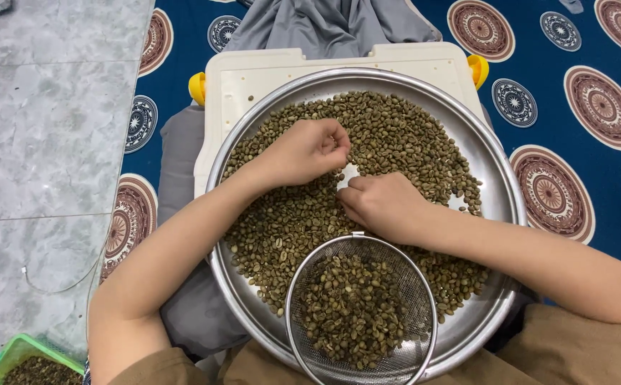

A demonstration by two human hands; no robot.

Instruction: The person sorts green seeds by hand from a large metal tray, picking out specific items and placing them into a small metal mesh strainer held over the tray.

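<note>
Floor [32,142] of grey marble tile, blue patterned mat [581,57] over it. Round steel tray [499,199] on white board [253,78], holding green beans [396,135]; no long axis. Left hand [310,150] pinching beans; right hand [385,207] curled, fingertips on beans. Mesh sieve [360,310] at tray's near edge.

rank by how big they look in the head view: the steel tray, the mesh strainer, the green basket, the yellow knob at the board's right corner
1. steel tray
2. mesh strainer
3. green basket, though the frame crops it, so its place is unsure
4. yellow knob
</note>
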